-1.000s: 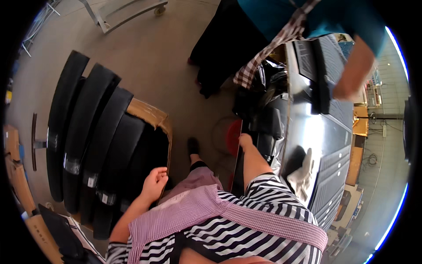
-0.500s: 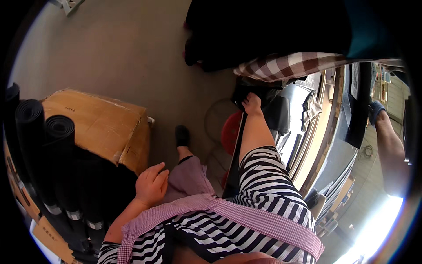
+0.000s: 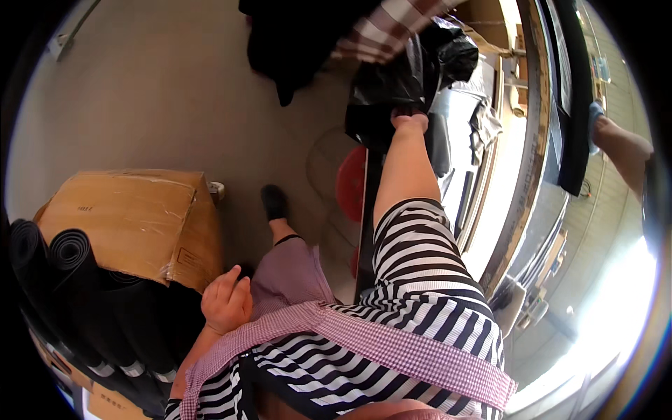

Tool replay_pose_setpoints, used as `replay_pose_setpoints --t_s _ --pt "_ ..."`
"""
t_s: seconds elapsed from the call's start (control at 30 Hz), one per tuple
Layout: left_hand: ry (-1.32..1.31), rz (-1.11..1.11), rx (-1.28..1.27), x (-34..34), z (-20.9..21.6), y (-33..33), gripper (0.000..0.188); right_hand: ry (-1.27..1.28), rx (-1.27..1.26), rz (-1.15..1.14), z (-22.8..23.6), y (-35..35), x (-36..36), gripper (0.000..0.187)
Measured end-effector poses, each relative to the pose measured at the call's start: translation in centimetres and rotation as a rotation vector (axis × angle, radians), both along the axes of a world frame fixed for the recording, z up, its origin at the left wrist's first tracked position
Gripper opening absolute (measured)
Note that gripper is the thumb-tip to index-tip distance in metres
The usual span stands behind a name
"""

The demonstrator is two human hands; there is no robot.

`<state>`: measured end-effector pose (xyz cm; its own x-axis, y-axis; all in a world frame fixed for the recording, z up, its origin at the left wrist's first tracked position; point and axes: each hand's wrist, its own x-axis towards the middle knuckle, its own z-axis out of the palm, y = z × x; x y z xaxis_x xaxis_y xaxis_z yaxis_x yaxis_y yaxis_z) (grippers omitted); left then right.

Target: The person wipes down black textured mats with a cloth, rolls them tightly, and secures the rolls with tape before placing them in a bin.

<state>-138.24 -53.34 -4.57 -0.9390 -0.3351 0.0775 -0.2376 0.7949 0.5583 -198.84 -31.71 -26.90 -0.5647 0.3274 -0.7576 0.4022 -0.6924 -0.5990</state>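
Note:
My right arm stretches forward and my right hand [image 3: 410,122] grips a crumpled black plastic bag [image 3: 392,84] at the edge of a workbench [image 3: 518,175], with its fingers sunk in the folds. My left hand [image 3: 225,305] hangs by my hip with loosely curled fingers. It holds nothing and is close to the corner of a brown cardboard box [image 3: 126,217]. I wear a black-and-white striped top and a pink checked apron.
Black rolled mats [image 3: 49,266] stand left of the box. A red round stool [image 3: 350,183] sits on the grey floor by the bench. Another person in dark clothes and plaid cloth [image 3: 392,28] stands ahead; a second person's forearm [image 3: 623,147] shows at the right.
The view has swung right and nearer to the bench. My right hand has reached forward into the black bag. My left hand has curled from spread fingers and stays by my hip.

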Motion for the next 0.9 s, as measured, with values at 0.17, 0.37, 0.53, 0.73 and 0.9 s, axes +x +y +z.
replay_pose_setpoints --t_s 0.17,0.37,0.53,0.73,0.9 --pt "-0.021 -0.005 0.039 0.1 0.0 0.0 0.014 0.037 0.282 0.328 1.7 -2.4 4.9 0.037" --pt "-0.022 -0.029 0.008 0.3 -0.2 -0.3 0.015 -0.010 0.605 0.691 -0.3 0.8 6.1 0.046" --pt "-0.009 -0.011 0.011 0.1 0.0 -0.1 0.013 0.186 0.951 0.637 -0.6 0.7 8.5 0.048" --pt "-0.005 -0.003 0.028 -0.1 0.1 -0.2 0.012 0.229 1.182 0.476 0.1 2.6 12.6 0.037" --pt "0.006 -0.008 0.016 0.0 0.1 -0.1 0.011 0.238 1.255 0.405 0.9 6.0 14.3 0.031"
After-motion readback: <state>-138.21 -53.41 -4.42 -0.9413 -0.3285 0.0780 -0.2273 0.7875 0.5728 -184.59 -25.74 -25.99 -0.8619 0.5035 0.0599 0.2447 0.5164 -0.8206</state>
